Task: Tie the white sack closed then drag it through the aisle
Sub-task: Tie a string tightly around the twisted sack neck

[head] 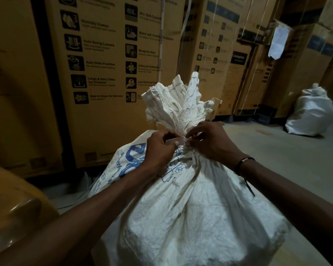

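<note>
Tying is the step in hand: on the floor before stacked cartons [108, 77], the white sack [190, 214] stands with its neck bunched, left hand [158, 150] and right hand [211, 143] each pinching a pale strip [175, 140] there, which probably needs cinching and knotting next.

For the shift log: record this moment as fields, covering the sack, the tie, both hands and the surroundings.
sack: large white sack with blue print, upright on the floor, neck gathered, top fanned out above
tie: pale flat strip stretched across the neck
left hand: left hand pinches the strip's left end
right hand: right hand pinches the strip at the neck; dark wristband
knot: cannot tell if finished
surroundings: stacked cardboard cartons behind; second white sack on the floor, far right
</note>
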Motion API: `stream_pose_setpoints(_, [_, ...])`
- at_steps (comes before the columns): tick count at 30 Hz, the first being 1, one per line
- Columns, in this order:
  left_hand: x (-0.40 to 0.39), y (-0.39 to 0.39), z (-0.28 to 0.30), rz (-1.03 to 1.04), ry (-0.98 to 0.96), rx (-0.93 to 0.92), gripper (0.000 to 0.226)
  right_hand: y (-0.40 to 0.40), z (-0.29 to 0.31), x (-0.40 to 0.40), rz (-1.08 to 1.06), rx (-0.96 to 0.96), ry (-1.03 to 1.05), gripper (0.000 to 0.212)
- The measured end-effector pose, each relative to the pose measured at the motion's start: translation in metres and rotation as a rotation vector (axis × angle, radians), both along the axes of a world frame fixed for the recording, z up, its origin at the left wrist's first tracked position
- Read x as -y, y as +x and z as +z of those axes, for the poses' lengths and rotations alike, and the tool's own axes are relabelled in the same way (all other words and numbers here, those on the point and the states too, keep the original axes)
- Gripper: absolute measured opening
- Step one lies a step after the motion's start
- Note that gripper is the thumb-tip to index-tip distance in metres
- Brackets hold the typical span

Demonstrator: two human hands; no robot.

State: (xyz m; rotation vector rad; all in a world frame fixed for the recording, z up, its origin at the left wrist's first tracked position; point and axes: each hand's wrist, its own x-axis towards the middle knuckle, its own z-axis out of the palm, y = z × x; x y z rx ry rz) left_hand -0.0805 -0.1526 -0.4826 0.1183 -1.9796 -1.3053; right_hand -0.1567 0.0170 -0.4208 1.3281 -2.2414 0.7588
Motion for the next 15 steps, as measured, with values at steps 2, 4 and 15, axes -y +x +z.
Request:
stream_pose_setpoints(2, [0.001, 0.000, 0.000, 0.003, 0.016, 0.008, 0.014, 0.000, 0.002, 0.007, -0.029, 0.022, -0.010, 0.016])
stream_pose_setpoints(4, [0.002, 0.000, -0.001, -0.009, 0.042, 0.000, 0.014, -0.002, 0.004, 0.010, -0.027, 0.063, -0.009, 0.017])
stream_pose_setpoints(15, [-0.004, 0.007, -0.001, -0.042, 0.073, -0.022, 0.014, -0.011, 0.017, 0.005, -0.129, -0.397, 0.257, 0.070])
